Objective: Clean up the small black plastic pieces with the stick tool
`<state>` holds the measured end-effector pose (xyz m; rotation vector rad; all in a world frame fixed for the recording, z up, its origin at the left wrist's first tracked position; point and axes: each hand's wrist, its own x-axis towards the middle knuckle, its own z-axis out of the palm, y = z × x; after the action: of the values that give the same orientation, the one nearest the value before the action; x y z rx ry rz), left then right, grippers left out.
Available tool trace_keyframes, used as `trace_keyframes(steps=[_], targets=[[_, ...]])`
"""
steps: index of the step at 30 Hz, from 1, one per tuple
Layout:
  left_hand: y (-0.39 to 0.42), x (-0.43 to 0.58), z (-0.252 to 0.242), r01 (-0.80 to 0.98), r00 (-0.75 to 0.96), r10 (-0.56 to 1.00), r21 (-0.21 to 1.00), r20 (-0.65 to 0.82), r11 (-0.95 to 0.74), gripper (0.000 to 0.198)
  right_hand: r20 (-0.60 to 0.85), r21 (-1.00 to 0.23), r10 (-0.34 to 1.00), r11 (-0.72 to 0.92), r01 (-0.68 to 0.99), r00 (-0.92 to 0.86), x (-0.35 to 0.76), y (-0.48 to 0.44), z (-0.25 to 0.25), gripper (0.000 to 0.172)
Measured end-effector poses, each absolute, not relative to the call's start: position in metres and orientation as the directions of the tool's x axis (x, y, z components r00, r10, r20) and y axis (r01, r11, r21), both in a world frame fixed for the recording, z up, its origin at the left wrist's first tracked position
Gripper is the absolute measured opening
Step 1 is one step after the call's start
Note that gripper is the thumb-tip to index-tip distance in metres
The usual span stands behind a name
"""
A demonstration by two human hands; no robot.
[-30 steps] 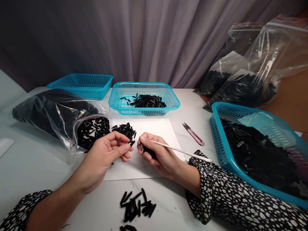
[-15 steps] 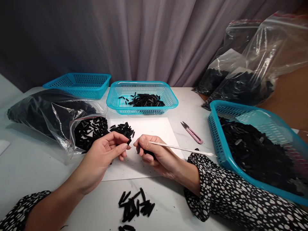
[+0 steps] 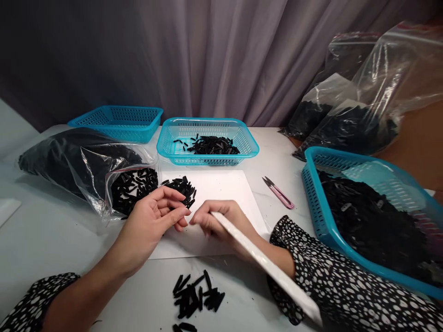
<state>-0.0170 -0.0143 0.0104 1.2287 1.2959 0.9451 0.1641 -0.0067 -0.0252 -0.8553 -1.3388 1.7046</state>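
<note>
My left hand (image 3: pixel 152 219) hovers over the left edge of a white sheet (image 3: pixel 224 184), fingers curled close together; anything between them is hidden. My right hand (image 3: pixel 221 219) lies palm down on the sheet, its fingertips touching those of the left hand. It grips a white stick (image 3: pixel 273 272) whose free end points back toward me over my spotted sleeve. Just beyond the fingers a small heap of black plastic pieces (image 3: pixel 182 186) rests on the sheet. Another heap of black pieces (image 3: pixel 195 295) lies on the table near me.
An open clear bag of black pieces (image 3: pixel 79 161) lies at left. Behind it stand a blue basket (image 3: pixel 114 121) and a middle blue basket (image 3: pixel 207 123) with some pieces. A large full blue basket (image 3: pixel 311 193) sits right, pink snips (image 3: pixel 279 193) beside it, more bags (image 3: pixel 349 120) behind.
My right hand turned palm down and reached to the left fingertips. The white stick swung from pointing right to pointing back toward me. The black piece at the left fingertips no longer shows.
</note>
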Motion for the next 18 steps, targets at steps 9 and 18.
trace_keyframes(steps=[9, 18], targets=[[-0.0199, -0.0121, 0.01, 0.226, 0.109, 0.987, 0.97, -0.12, 0.093, 0.017, -0.248, -0.847, 0.869, -0.41, -0.339, -0.429, 0.1618, -0.0005, -0.0272, 0.035], [-0.0167, -0.0173, 0.012, 0.176, 0.079, 0.986, 0.975, -0.148, 0.132, 0.024, -0.203, -0.83, 0.869, -0.397, -0.391, -0.452, 0.1637, 0.0014, -0.0264, 0.028]])
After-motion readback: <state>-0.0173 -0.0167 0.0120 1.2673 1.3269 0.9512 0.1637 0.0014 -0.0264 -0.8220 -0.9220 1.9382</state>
